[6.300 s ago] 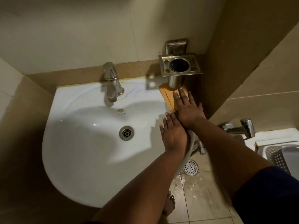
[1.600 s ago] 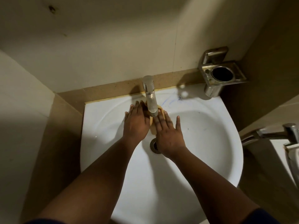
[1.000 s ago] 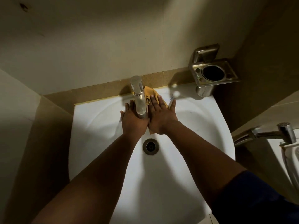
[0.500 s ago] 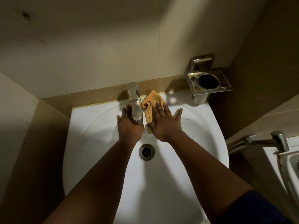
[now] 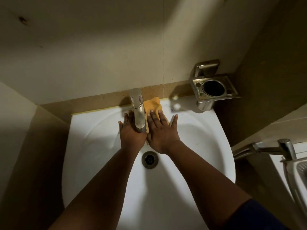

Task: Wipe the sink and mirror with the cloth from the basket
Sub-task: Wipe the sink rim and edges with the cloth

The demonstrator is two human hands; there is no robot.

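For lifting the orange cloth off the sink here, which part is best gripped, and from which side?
Probably the bunched far end of the cloth, pinched from above on its right side. That end lies free on the sink rim; the near part is pinned flat under the right hand, and the tap blocks the left.

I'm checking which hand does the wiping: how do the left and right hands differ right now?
The right hand lies flat on the orange cloth, pressing it against the white ceramic sink; the left hand rests on bare sink, with no cloth visible under it. The left hand sits partly behind the chrome tap; the right lies beside it. Both have straight fingers.
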